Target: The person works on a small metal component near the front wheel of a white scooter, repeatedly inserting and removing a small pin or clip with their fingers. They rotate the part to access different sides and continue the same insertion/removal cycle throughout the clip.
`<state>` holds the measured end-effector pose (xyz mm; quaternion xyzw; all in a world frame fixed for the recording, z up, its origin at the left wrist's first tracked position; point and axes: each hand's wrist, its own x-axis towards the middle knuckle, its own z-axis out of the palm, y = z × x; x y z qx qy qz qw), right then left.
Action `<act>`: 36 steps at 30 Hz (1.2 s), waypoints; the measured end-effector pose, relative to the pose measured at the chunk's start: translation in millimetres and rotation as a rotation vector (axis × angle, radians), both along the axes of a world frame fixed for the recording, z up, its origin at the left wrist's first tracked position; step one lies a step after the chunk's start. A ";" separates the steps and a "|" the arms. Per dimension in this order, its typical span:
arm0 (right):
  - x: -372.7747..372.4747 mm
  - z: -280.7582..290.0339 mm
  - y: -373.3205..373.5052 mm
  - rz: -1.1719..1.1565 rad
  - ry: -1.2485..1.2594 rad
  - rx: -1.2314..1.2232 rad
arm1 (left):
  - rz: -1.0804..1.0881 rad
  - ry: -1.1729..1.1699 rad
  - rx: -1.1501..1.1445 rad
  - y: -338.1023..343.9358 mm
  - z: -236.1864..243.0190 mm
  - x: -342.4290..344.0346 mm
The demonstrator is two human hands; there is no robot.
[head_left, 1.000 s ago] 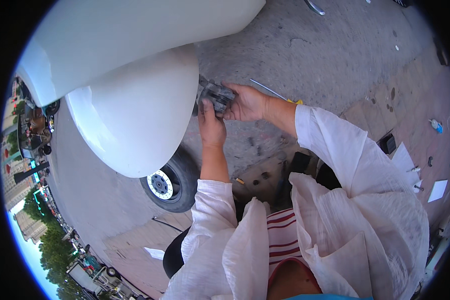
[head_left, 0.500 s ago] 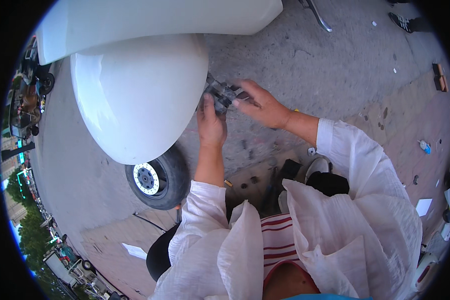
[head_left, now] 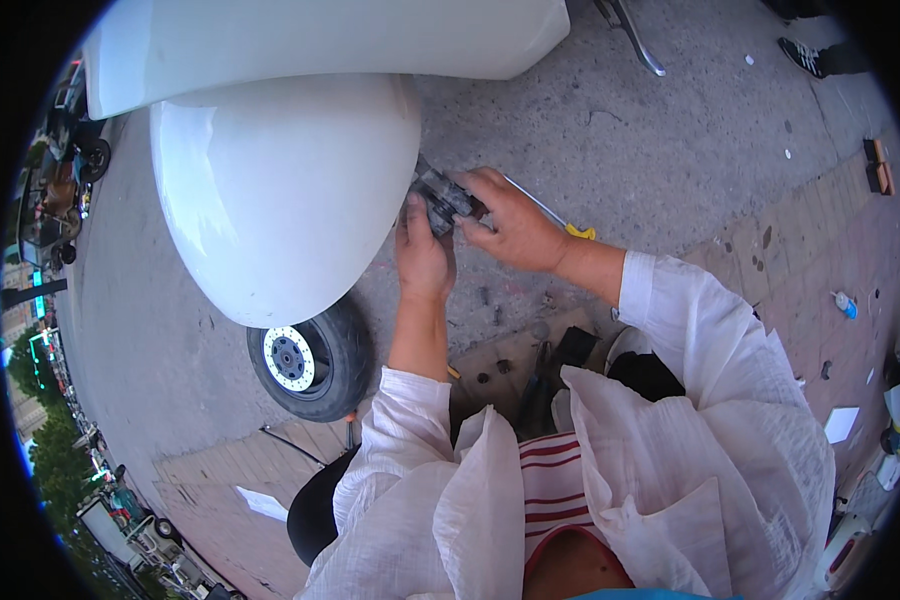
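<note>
A dark, grimy metal part that looks like a brake caliper (head_left: pixel 438 200) sits at the right edge of a glossy white fender (head_left: pixel 280 190). My left hand (head_left: pixel 425 262) grips it from below, thumb pressed along its near side. From the right, my right hand (head_left: pixel 518 225) closes its fingers around the other end. Its palm side and the fender hide how the caliper is attached. Below the fender, a wheel (head_left: pixel 348 350) with a black tyre and a silver perforated brake disc (head_left: pixel 288 358) rests on the ground.
A screwdriver with a yellow handle (head_left: pixel 580 232) lies on the pavement beyond my right wrist. A larger white body panel (head_left: pixel 320 40) overhangs the fender. A metal lever (head_left: pixel 635 40) shows at the top. Another person's shoe (head_left: pixel 802 58) stands far right, near a brown block (head_left: pixel 878 167).
My right hand has closed in on the caliper; its fingers were spread and blurred before. The screwdriver now shows beyond my right wrist. My left hand keeps its grip.
</note>
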<state>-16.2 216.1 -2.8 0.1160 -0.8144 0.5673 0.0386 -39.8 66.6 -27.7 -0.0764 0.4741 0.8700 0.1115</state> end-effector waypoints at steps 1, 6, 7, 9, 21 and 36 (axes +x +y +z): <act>0.5 -0.3 -0.9 -0.002 0.011 0.002 | 0.001 -0.010 0.016 1.0 2.5 1.1; -0.8 -10.3 -7.4 -0.074 0.088 -0.031 | 0.018 -0.004 0.021 7.7 2.9 1.2; -1.0 -10.3 -8.7 -0.078 0.073 -0.030 | 0.029 -0.001 0.013 7.6 2.1 0.8; -0.9 -10.1 -10.0 -0.086 0.043 -0.024 | 0.033 0.005 0.006 6.5 1.1 0.3; 2.0 -1.7 -1.9 -0.018 0.018 0.001 | -0.050 -0.029 0.046 -2.3 -1.1 -1.0; 3.6 4.7 -1.7 0.032 0.006 -0.034 | -0.130 0.204 -0.312 -14.9 -0.5 13.0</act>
